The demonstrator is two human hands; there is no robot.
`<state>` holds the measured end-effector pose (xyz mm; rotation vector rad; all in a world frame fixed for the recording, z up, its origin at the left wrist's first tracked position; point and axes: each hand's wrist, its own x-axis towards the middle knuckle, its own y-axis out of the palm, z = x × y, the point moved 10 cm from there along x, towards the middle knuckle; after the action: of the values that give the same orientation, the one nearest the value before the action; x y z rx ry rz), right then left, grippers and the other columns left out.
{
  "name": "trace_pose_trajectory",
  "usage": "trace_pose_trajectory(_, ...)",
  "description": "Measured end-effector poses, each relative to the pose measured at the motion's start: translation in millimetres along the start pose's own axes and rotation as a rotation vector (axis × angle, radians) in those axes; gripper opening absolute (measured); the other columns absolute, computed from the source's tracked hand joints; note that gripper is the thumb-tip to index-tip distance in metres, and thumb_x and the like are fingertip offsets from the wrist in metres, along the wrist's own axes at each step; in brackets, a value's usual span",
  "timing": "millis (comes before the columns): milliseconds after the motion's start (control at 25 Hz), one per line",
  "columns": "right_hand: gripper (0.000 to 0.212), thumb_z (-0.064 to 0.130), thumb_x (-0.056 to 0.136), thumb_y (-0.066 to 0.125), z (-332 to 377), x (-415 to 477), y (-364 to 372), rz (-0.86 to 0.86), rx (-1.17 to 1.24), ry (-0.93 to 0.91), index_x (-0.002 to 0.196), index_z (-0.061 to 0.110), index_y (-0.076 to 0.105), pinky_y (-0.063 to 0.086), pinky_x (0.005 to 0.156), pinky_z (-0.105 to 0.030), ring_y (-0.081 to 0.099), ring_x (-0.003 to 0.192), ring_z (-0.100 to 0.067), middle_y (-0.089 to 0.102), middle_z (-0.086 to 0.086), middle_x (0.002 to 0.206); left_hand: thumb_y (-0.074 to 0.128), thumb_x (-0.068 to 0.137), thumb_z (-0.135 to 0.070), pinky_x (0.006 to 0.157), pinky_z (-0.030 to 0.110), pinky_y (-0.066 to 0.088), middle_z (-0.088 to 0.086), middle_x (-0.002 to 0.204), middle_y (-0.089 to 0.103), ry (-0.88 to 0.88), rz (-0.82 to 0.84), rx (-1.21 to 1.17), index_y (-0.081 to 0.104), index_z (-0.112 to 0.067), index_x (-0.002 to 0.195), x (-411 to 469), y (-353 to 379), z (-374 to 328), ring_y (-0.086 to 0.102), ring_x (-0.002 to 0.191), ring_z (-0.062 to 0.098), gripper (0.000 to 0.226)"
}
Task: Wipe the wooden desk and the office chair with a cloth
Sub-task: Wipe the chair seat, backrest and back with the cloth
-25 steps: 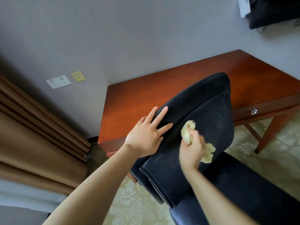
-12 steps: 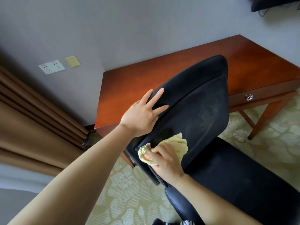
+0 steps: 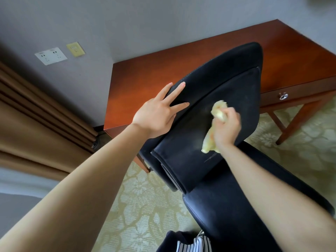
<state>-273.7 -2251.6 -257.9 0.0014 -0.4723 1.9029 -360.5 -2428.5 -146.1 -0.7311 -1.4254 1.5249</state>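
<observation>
A black office chair [image 3: 234, 91] stands in front of me with its backrest tilted toward the reddish wooden desk [image 3: 145, 77]. My left hand [image 3: 160, 111] lies flat with spread fingers on the backrest's left edge. My right hand [image 3: 226, 126] grips a crumpled pale yellow cloth [image 3: 216, 113] and presses it on the middle of the backrest's front face. The cloth's loose end hangs below my wrist. The chair's seat [image 3: 227, 206] runs under my right forearm.
The desk stands against a grey wall, with a drawer knob [image 3: 283, 96] on its front and a leg [image 3: 294, 124] at the right. Brown curtains [image 3: 36, 124] hang at the left. White sockets [image 3: 51, 55] sit on the wall. Patterned carpet [image 3: 145, 206] covers the floor.
My right hand has swept the cloth from the backrest's lower left edge up and right to its middle. My left hand has stayed on the backrest's left edge.
</observation>
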Motion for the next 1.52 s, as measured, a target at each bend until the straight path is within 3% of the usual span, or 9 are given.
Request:
trace_pose_trajectory(80, 0.020, 0.015, 0.086, 0.058, -35, 23, -6, -0.045, -0.004, 0.303, 0.106, 0.013, 0.062, 0.037, 0.077, -0.023, 0.057, 0.101, -0.029, 0.062, -0.011, 0.108, 0.041, 0.096, -0.019, 0.074, 0.033, 0.049, -0.003, 0.159, 0.008, -0.009, -0.006, -0.016, 0.045, -0.033, 0.139, 0, 0, 0, 0.007, 0.146, 0.028, 0.045)
trace_pose_trajectory(200, 0.026, 0.016, 0.089, 0.055, -32, 17, 4, -0.035, 0.011, 0.368, 0.114, 0.016, 0.060, 0.038, 0.079, -0.025, 0.057, 0.102, -0.027, 0.063, -0.008, 0.113, 0.041, 0.096, -0.018, 0.078, 0.033, 0.049, -0.003, 0.159, 0.010, -0.012, -0.015, -0.043, 0.047, -0.032, 0.138, 0, -2, 1, 0.007, 0.146, 0.027, 0.044)
trace_pose_trajectory(360, 0.025, -0.002, 0.081, 0.056, 30, -53, 8, -0.114, 0.122, 0.090, 0.103, 0.006, 0.065, 0.035, 0.076, -0.022, 0.056, 0.086, -0.028, 0.063, -0.012, 0.095, 0.042, 0.095, -0.019, 0.083, 0.035, 0.047, 0.000, 0.159, 0.012, 0.003, -0.025, -0.043, 0.048, -0.031, 0.137, -1, -2, 0, 0.010, 0.146, 0.029, 0.044)
trace_pose_trajectory(480, 0.028, -0.006, 0.068, 0.055, 60, -115, 23, 0.069, 0.169, -0.099, 0.092, 0.005, 0.065, 0.041, 0.081, -0.032, 0.054, 0.085, -0.026, 0.058, -0.005, 0.092, 0.045, 0.093, -0.017, 0.083, 0.037, 0.048, 0.001, 0.159, 0.013, 0.012, -0.031, -0.041, 0.050, -0.029, 0.136, -1, -3, 0, 0.013, 0.145, 0.031, 0.045)
trace_pose_trajectory(600, 0.023, -0.001, 0.068, 0.061, 81, -164, 34, 0.249, 0.040, -0.383, 0.086, 0.013, 0.065, 0.035, 0.081, -0.023, 0.047, 0.087, -0.021, 0.056, 0.001, 0.095, 0.044, 0.093, -0.018, 0.082, 0.038, 0.049, 0.002, 0.159, 0.013, 0.018, -0.037, -0.030, 0.049, -0.029, 0.136, 0, -3, 0, 0.013, 0.145, 0.031, 0.045)
trace_pose_trajectory(800, 0.025, 0.005, 0.072, 0.071, 89, -174, 29, 0.319, 0.053, -0.589, 0.093, 0.017, 0.063, 0.039, 0.080, -0.026, 0.047, 0.088, -0.019, 0.049, 0.006, 0.102, 0.042, 0.095, -0.027, 0.094, 0.040, 0.045, 0.000, 0.160, 0.004, 0.015, 0.002, 0.006, 0.043, -0.031, 0.141, 1, 3, 0, 0.005, 0.146, 0.030, 0.046)
trace_pose_trajectory(1000, 0.027, 0.006, 0.075, 0.066, 61, -139, 27, 0.215, 0.013, -0.306, 0.099, 0.019, 0.062, 0.037, 0.084, -0.021, 0.052, 0.091, -0.018, 0.055, 0.003, 0.101, 0.045, 0.095, -0.038, 0.102, 0.044, 0.039, 0.002, 0.160, 0.004, 0.059, 0.037, 0.023, 0.043, -0.029, 0.140, 4, 6, -3, 0.005, 0.146, 0.033, 0.046)
trace_pose_trajectory(1200, 0.032, 0.003, 0.081, 0.062, 25, -86, 20, 0.140, 0.025, -0.043, 0.106, 0.023, 0.062, 0.040, 0.079, -0.025, 0.051, 0.096, -0.013, 0.052, 0.013, 0.106, 0.040, 0.095, -0.043, 0.113, 0.051, 0.017, 0.002, 0.160, 0.001, 0.221, 0.088, 0.234, 0.038, -0.030, 0.143, 50, 14, -23, -0.004, 0.144, 0.040, 0.049)
trace_pose_trajectory(1520, 0.028, 0.005, 0.083, 0.065, -13, 19, 7, 0.006, 0.169, 0.094, 0.109, 0.017, 0.062, 0.049, 0.078, -0.032, 0.056, 0.097, -0.020, 0.058, 0.001, 0.109, 0.029, 0.095, -0.052, 0.112, 0.058, -0.008, -0.001, 0.160, -0.003, 0.461, 0.204, 0.535, 0.020, -0.037, 0.148, 159, 43, -67, -0.012, 0.145, 0.025, 0.056)
